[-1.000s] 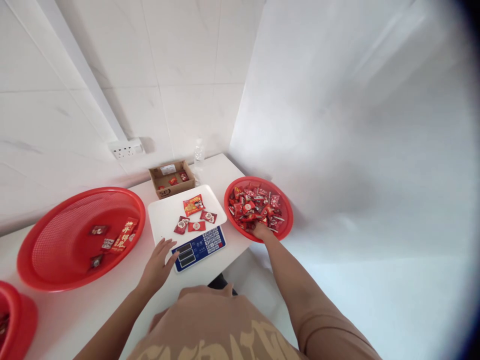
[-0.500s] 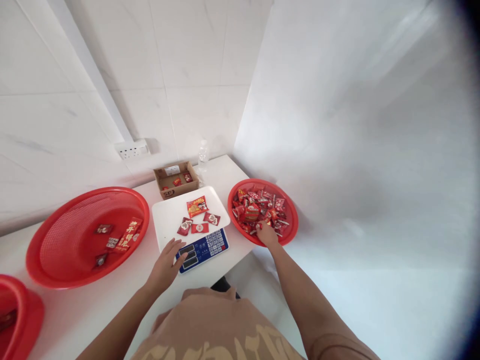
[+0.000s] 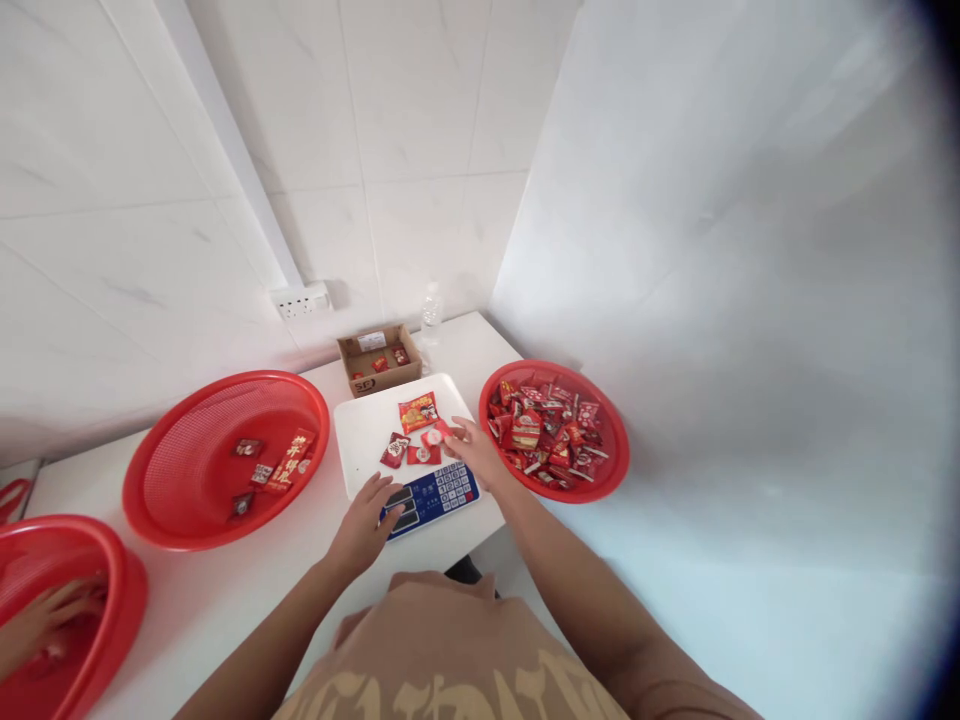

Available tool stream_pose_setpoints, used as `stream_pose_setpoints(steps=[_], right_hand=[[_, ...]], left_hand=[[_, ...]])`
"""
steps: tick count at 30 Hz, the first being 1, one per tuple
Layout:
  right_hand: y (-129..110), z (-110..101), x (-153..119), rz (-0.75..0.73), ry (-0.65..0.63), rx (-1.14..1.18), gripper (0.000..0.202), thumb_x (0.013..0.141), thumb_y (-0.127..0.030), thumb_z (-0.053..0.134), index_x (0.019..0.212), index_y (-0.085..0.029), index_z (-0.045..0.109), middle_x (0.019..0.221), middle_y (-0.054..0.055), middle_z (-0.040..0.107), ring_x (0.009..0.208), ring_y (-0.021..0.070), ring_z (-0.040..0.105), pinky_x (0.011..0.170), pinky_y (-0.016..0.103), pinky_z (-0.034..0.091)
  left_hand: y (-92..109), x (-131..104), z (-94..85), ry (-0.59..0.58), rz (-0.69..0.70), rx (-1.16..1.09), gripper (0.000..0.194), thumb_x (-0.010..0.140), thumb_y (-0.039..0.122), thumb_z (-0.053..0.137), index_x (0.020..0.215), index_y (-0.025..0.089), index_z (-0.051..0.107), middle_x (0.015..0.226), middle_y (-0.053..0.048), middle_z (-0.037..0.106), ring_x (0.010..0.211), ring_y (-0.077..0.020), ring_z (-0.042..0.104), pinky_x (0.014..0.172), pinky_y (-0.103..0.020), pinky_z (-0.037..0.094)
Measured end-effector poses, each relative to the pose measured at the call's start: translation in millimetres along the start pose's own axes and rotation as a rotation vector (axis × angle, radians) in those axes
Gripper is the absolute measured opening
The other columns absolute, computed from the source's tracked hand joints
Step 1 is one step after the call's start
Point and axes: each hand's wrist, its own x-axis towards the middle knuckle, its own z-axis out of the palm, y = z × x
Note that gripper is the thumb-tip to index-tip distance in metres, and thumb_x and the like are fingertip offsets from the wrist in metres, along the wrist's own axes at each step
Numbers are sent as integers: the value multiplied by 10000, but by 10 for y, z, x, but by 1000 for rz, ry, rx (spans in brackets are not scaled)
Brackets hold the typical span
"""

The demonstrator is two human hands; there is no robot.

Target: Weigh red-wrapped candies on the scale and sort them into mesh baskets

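Observation:
My right hand (image 3: 478,455) is closed on a small red packet (image 3: 436,435) over the right side of the white scale pan (image 3: 364,425). On the pan lie an orange-red packet (image 3: 418,411), a dark red packet (image 3: 394,450) and a flat red packet (image 3: 424,455). My left hand (image 3: 365,525) rests at the left end of the scale's blue panel (image 3: 431,507), fingers apart and holding nothing. Right of the scale, a round red basket (image 3: 616,440) holds many red wrapped sweets.
A large red basket (image 3: 154,500) with a few packets stands left of the scale. At the lower left, another person's hand (image 3: 64,610) reaches into a second basket (image 3: 127,600). Behind the scale are a cardboard box (image 3: 386,380) and a clear bottle (image 3: 431,312).
My right hand has moved left from the sweets basket to the pan, with a red packet in its fingers. Another person's hand has appeared in the lower-left basket. The view has shifted slightly.

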Motion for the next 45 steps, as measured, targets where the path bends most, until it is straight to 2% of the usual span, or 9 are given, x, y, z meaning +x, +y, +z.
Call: stream_pose_setpoints(steps=[3,8,14,22,26,32,36,39,45], right_hand=[[61,-39,30,-48,79,-167,558,814,-350,507,1345,-204,420,1310,119,525,1021,188,604,860,331,500],[478,-467,-286,-253,273,-632,457,833,-283,434,1271,-175,508,1265,128,550,1202,253,469,1006,435,383],[1004,-793,-720,-79,358,-1081,458,878,-318,405,1289,-138,495,1256,161,559,1188,272,473,1010,434,320],[886,-715,-706,71,313,-1235,434,888,-339,405,1278,-184,515,1166,136,617,1096,266,516,964,411,297],[852,-715,-721,69,294,-1251,433,886,-317,414,1286,-180,506,1168,134,614,1095,265,516,958,398,293],[848,-713,-730,89,291,-1238,427,883,-302,428,1287,-186,506,1189,135,604,1079,258,529,962,394,284],[856,-712,-725,87,290,-1240,434,881,-296,426,1290,-174,503,1179,136,607,1095,263,515,962,395,279],[854,-713,-729,85,293,-1243,439,878,-294,431,1295,-175,500,1159,133,613,1092,268,510,956,396,277],[829,-710,-743,80,294,-1260,413,875,-273,444,1269,-174,516,1146,122,620,1072,250,521,936,373,280]], left_hand=[[-64,-52,-33,27,-12,24,343,893,385,422,1153,243,596,1292,-57,577,1316,-236,402,1050,-439,405],[-259,-176,-47,86,-34,61,340,887,388,433,1142,244,606,1259,-64,602,1288,-250,440,1025,-463,430],[-370,-149,-48,89,-28,109,365,901,382,403,1174,227,591,1280,-79,587,1302,-260,419,1035,-473,417],[-142,448,94,-72,85,269,521,880,415,447,1376,259,411,1499,-85,333,1408,-311,186,1106,-558,215],[-2,760,156,-170,70,322,555,873,415,458,1398,248,386,1508,-94,312,1411,-329,158,1112,-574,157],[70,853,184,-245,125,311,565,875,427,455,1400,231,386,1499,-96,329,1406,-325,177,1117,-554,162],[-38,698,189,-189,101,308,547,885,427,436,1390,218,398,1510,-112,301,1411,-308,170,1115,-541,177],[-233,557,91,-73,53,312,540,893,435,411,1386,215,402,1502,-117,319,1412,-308,169,1113,-543,178],[-799,391,-480,242,-287,391,569,894,417,373,1382,124,394,1490,-176,315,1403,-354,162,1095,-550,201]])
